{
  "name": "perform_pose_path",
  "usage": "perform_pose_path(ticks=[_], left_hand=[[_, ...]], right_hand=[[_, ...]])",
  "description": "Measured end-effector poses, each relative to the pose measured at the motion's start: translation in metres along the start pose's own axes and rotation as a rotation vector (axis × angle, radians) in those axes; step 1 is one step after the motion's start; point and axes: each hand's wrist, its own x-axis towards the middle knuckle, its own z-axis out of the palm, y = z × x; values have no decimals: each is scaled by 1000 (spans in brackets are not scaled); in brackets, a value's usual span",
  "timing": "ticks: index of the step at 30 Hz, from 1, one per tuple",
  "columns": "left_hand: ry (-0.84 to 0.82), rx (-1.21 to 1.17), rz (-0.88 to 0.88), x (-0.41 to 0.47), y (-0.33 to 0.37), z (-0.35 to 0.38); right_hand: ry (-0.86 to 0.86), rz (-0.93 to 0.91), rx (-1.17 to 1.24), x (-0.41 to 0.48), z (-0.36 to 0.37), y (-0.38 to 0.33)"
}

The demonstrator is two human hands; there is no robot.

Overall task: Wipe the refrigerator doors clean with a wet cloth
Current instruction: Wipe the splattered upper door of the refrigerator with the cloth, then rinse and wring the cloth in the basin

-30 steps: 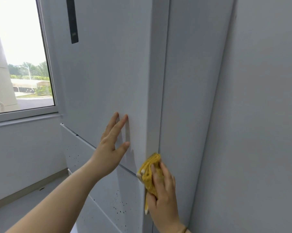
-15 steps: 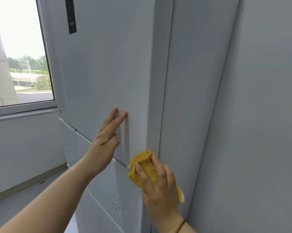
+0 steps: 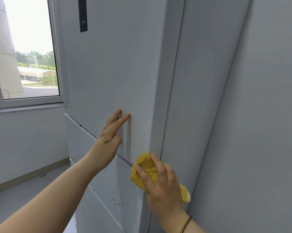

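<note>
The tall white refrigerator [image 3: 111, 69] fills the middle of the head view, with a large upper door and lower drawer fronts [image 3: 108, 179] speckled with dark spots. My left hand [image 3: 110, 140] rests against the bottom of the upper door, fingers straight. My right hand [image 3: 160, 182] presses a bunched yellow cloth [image 3: 145, 167] against the drawer front at the refrigerator's right front corner, just below the seam under the upper door. A tail of the cloth sticks out behind my right hand's wrist side.
A grey wall [image 3: 259, 132] stands close on the right, beside the refrigerator's side panel [image 3: 197, 98]. A window [image 3: 29, 52] and its sill lie to the left. A dark control strip [image 3: 82, 14] sits high on the upper door. Grey floor [image 3: 24, 195] lies at lower left.
My right hand has carried the cloth from the refrigerator's right corner edge leftward onto the drawer front. My left hand stays on the upper door, thumb now tucked.
</note>
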Motion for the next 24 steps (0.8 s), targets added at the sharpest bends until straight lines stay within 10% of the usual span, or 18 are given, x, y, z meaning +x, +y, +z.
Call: perform_pose_path(ticks=[8,14,20,24], left_hand=[[-20,117,-120,2,-24,-9],[-186,73,-89,-13,-27,-25],[-421,23,-18,-66,-30,-75],[-424,69,-70,-96,-51,-131]], right_hand=[[55,24,49,34,-19,9],[-288,96,135,10,-26,-20],[-716,894,1171,46,-43,-84],[-904,1102,1617,63,-21,-128]])
